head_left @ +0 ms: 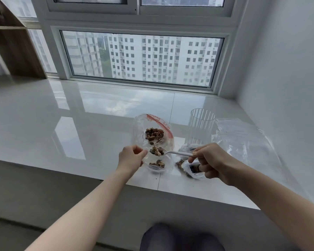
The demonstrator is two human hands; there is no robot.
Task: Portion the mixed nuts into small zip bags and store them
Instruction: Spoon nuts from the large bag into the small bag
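Just above the glossy white worktop (98, 115), the left hand (130, 157) pinches the rim of a small zip bag (157, 166), its grip pressed on the clear plastic between thumb and fingers, holding the mouth up. A few mixed nuts (157, 163) lie in the bottom of that bag. The right hand (213, 163) has its grip curled round the white handle of a spoon (176, 153), whose bowl, loaded with nuts, hovers at the bag's mouth. Behind the spoon a larger clear bag with a red zip strip (152, 127) lies on the worktop and holds a heap of nuts. Under the right hand lies another small bag (192, 169) with dark contents. A ribbed clear glass (201, 124) stands upright near the right, and spare plastic bags (243, 138) lie just beside it.
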